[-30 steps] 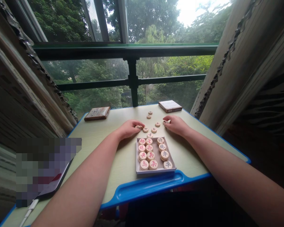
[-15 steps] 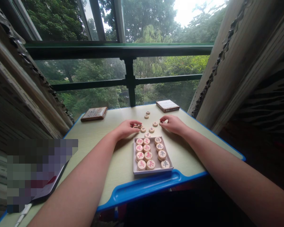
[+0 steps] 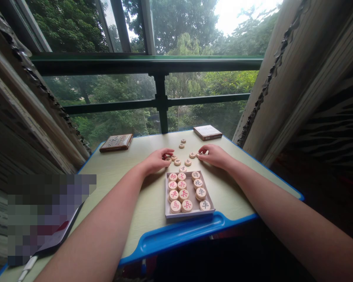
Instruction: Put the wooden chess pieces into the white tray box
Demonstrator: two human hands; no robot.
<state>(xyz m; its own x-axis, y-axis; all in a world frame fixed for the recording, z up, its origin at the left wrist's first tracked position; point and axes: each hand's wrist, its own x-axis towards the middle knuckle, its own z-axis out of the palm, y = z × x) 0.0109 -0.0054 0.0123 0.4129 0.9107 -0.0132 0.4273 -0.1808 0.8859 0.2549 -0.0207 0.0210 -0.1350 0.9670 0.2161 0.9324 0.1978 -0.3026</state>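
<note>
A shallow white tray sits near the table's front edge, filled with several round wooden chess pieces marked in red or black. Beyond it, several loose pieces lie on the pale green tabletop. My left hand rests just left of them, fingers curled over a piece at its fingertips. On the right side of the cluster, my right hand pinches a small piece between its fingertips. Two more pieces lie farther back.
The table has a raised blue rim. A brown box part lies at the back left, and a white-topped one at the back right. A dark flat object lies front left. Window bars and curtains close in behind and beside.
Both hands have stayed at the loose pieces, with only small finger movements. The view has shifted slightly.
</note>
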